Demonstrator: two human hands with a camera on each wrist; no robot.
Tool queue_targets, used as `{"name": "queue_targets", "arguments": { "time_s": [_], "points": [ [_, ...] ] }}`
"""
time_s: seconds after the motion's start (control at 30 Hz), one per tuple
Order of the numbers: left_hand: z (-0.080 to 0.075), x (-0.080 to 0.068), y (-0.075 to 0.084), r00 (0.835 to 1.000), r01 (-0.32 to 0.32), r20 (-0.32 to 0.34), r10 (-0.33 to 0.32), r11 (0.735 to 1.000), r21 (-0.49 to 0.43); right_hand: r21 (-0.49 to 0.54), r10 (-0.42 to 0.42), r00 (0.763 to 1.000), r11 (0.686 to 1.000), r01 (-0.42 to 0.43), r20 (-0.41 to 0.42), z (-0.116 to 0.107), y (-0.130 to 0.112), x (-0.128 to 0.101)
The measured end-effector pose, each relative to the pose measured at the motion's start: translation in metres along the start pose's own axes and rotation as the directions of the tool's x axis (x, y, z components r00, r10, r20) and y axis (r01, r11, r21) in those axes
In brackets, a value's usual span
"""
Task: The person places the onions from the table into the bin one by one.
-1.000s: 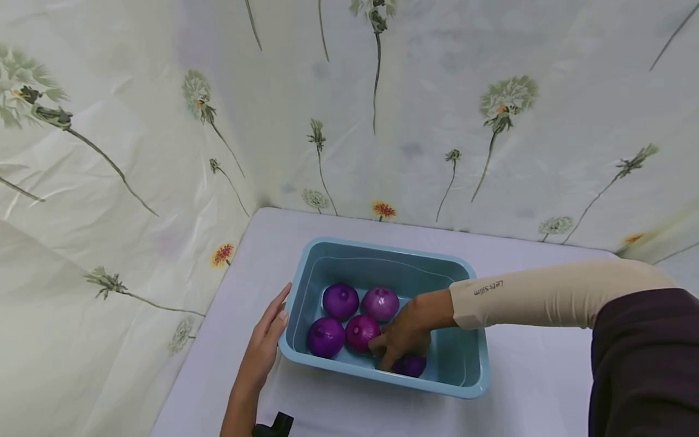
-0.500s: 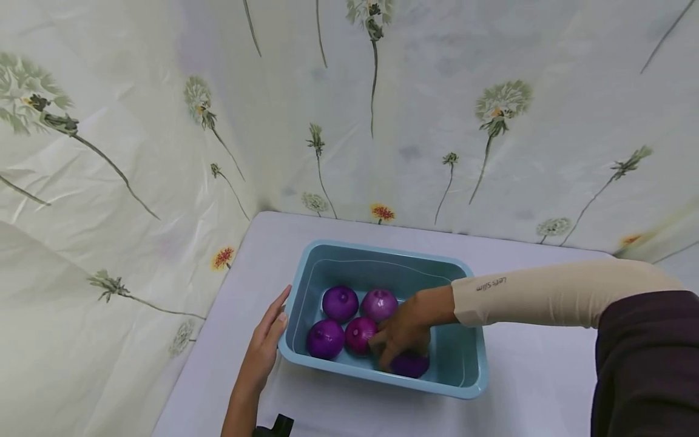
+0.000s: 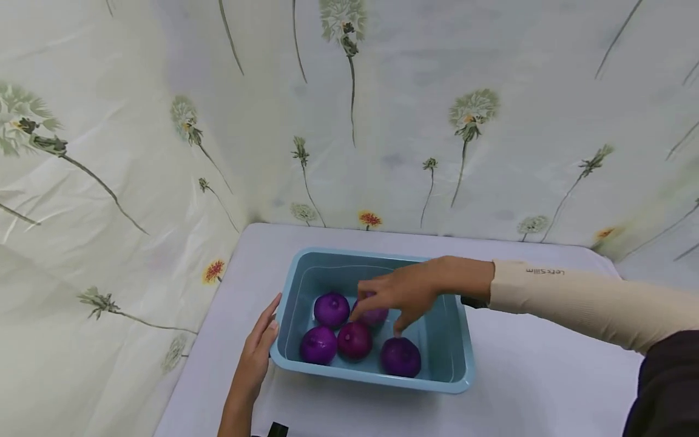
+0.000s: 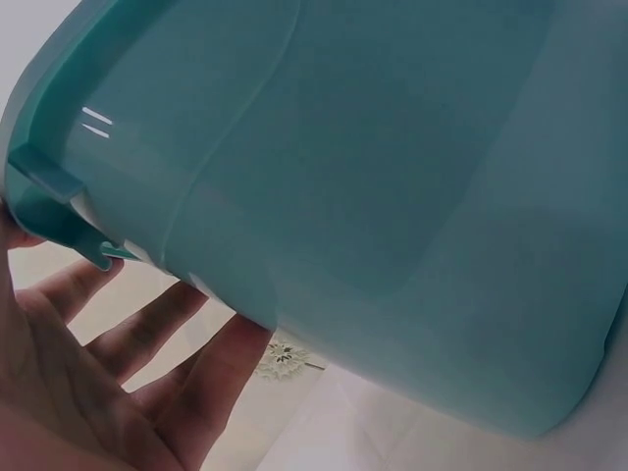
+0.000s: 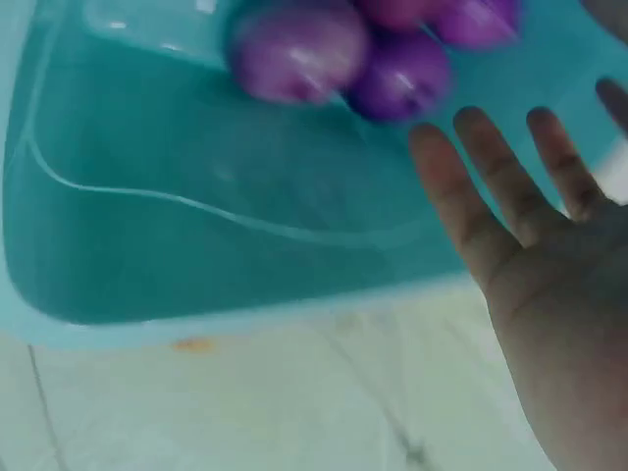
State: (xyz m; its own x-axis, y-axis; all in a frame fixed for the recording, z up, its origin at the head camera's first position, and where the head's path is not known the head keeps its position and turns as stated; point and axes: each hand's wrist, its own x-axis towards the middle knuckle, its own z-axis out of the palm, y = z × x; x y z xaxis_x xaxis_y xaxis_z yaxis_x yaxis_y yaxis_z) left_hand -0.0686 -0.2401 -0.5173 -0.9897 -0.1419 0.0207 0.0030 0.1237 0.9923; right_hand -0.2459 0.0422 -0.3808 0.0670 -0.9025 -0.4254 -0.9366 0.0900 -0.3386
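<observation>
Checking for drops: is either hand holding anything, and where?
Nothing is held. The right hand hovers open over the onions; the left hand rests flat against the tub.

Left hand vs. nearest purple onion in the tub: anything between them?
Only the blue tub's end wall. In the head view the left hand rests flat on its outside; the onion sits just inside.

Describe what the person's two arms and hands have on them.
The right arm wears a snug cream sleeve ending at the wrist, with small dark lettering printed near the cuff; a dark maroon garment covers the upper arm. The right hand is bare, with no glove or ring visible. The left hand and forearm are bare; a small black object shows at the wrist.
</observation>
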Motion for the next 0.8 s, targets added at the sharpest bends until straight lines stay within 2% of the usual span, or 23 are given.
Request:
{"name": "queue_targets", "arguments": {
  "time_s": [0.1, 0.23, 0.33, 0.43, 0.53, 0.7, 0.8],
  "points": [
    [0.001, -0.003, -0.001, 1.000, 0.001, -0.007, -0.001, 1.000, 0.007, 0.079, 0.027, 0.988, 0.997, -0.016, -0.152, -0.009, -0.005, -0.017],
    [0.002, -0.005, -0.002, 1.000, 0.004, -0.011, -0.004, 1.000, 0.009, 0.170, 0.113, 0.950, 0.983, -0.065, -0.290, -0.008, -0.010, -0.047],
    [0.002, -0.006, -0.003, 1.000, 0.020, -0.016, -0.020, 1.000, 0.007, 0.214, 0.183, 0.908, 0.971, -0.107, -0.376, 0.005, -0.013, -0.072],
    [0.001, -0.007, -0.003, 0.999, 0.035, -0.020, -0.035, 0.999, 0.012, 0.234, 0.247, 0.851, 0.960, -0.151, -0.464, 0.025, -0.017, -0.096],
    [0.001, -0.007, -0.002, 0.999, 0.044, -0.027, -0.043, 0.999, 0.024, 0.269, 0.320, 0.770, 0.943, -0.199, -0.553, 0.052, -0.021, -0.117],
    [0.001, -0.007, 0.002, 0.999, 0.045, -0.008, -0.044, 0.998, 0.047, 0.356, 0.441, 0.583, 0.897, -0.262, -0.682, 0.107, -0.035, -0.141],
    [0.003, -0.005, 0.005, 0.999, 0.033, 0.030, -0.035, 0.998, 0.055, 0.410, 0.509, 0.478, 0.861, -0.302, -0.716, 0.142, -0.048, -0.150]
  ]
}}
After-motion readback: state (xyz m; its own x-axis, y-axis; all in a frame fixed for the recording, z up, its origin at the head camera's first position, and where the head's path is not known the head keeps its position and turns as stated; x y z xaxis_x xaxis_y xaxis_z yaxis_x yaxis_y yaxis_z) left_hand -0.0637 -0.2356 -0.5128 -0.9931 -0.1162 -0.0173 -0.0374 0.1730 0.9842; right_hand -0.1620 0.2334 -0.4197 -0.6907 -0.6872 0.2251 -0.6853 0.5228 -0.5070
